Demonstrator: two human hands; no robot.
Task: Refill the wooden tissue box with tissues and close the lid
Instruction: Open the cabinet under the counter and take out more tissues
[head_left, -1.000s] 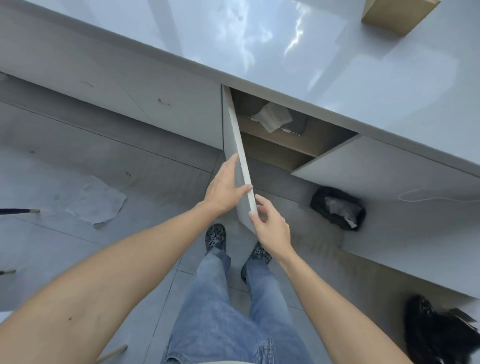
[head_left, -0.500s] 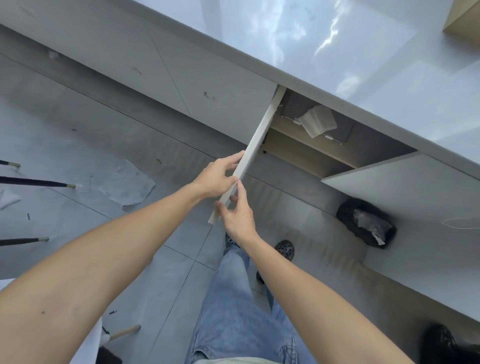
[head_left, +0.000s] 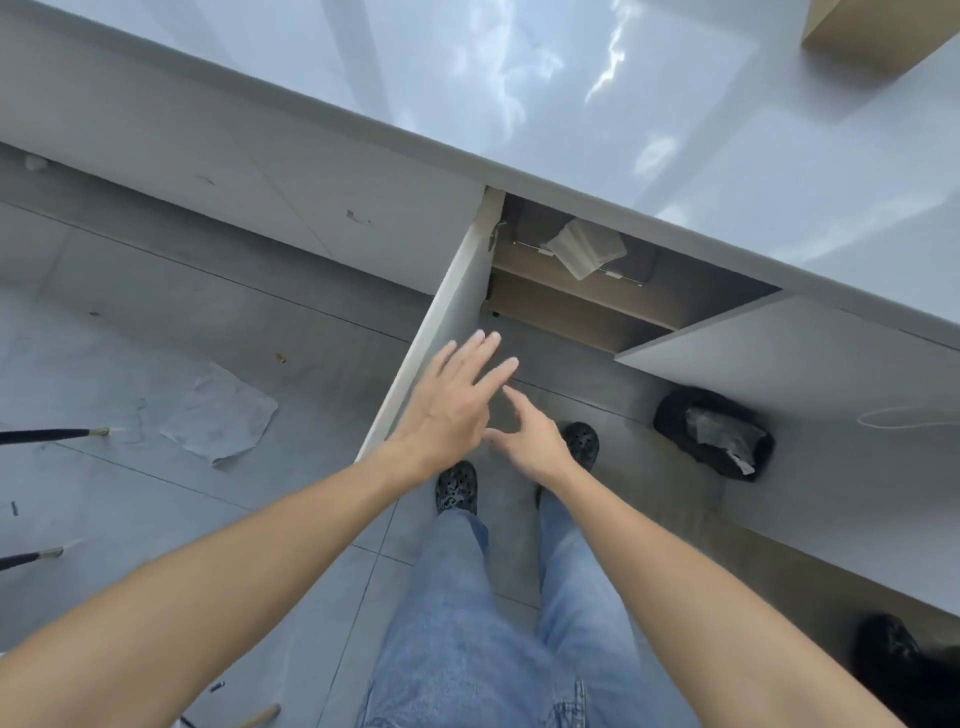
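The wooden tissue box (head_left: 862, 31) shows only as a corner at the counter's far right. Below the glossy white counter (head_left: 571, 78), a cabinet stands with its white door (head_left: 441, 322) swung out. On the cabinet's top shelf lies a tissue pack (head_left: 584, 249), pale and flat. My left hand (head_left: 452, 400) hovers with spread fingers just right of the door's edge, holding nothing. My right hand (head_left: 524, 434) is beside it, fingers apart and empty, above my shoes.
A second white door (head_left: 753, 353) stands open to the right. A black bag (head_left: 714, 434) lies on the floor under it. A crumpled sheet (head_left: 221, 413) and black rods (head_left: 52, 434) lie on the grey tiles at left.
Both hands have let go of the cabinet door's edge and now hover open to its right. The door has swung further out.
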